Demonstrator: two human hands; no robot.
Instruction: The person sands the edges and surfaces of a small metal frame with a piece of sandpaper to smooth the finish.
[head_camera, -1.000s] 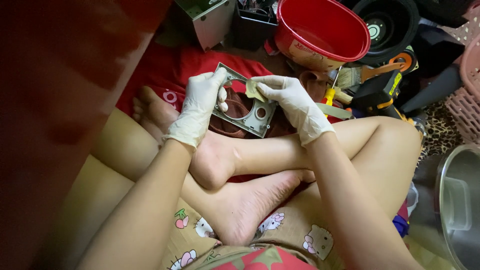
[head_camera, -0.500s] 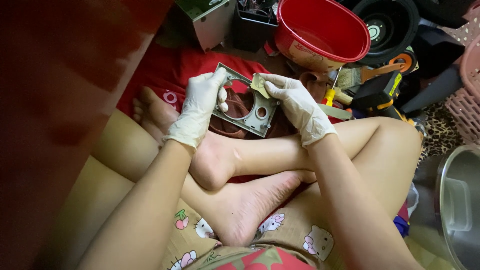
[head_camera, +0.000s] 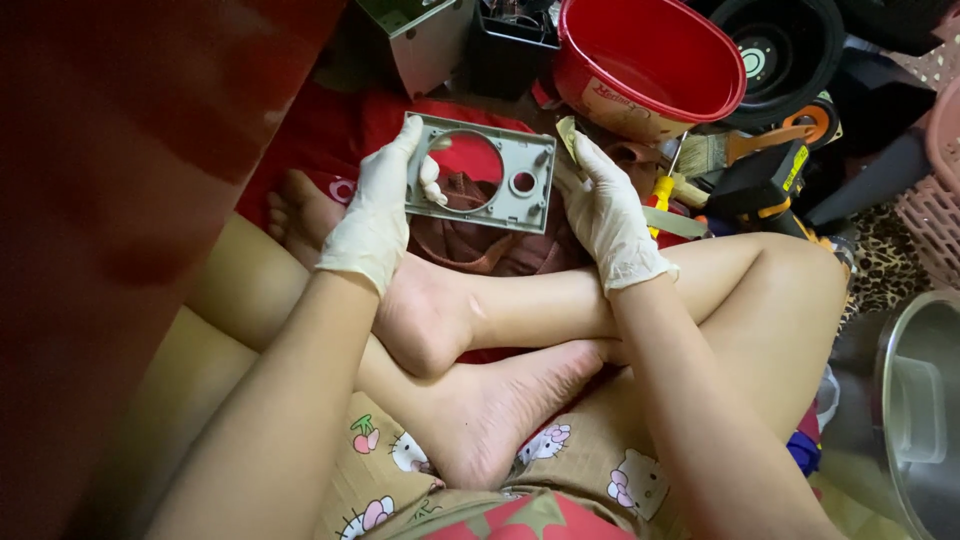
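Observation:
I sit cross-legged on the floor. My left hand (head_camera: 378, 207), in a white glove, grips the left edge of a grey rectangular plastic frame (head_camera: 520, 205) that has one large round hole and a smaller one. The frame is held upright above my feet. My right hand (head_camera: 606, 215), also gloved, holds a small yellowish pad (head_camera: 568, 135) just off the frame's right edge, apart from it or barely touching.
A red tub (head_camera: 650, 60) stands beyond the frame. To its right lie a brush (head_camera: 722, 150), a yellow-handled screwdriver (head_camera: 662, 187) and a black round part (head_camera: 790, 45). A metal pot (head_camera: 920, 420) sits at right, and a red cloth (head_camera: 330, 130) under the frame.
The frame has been tilted up so its face is towards me. My right hand has slid off the frame's face to its right edge with the pad.

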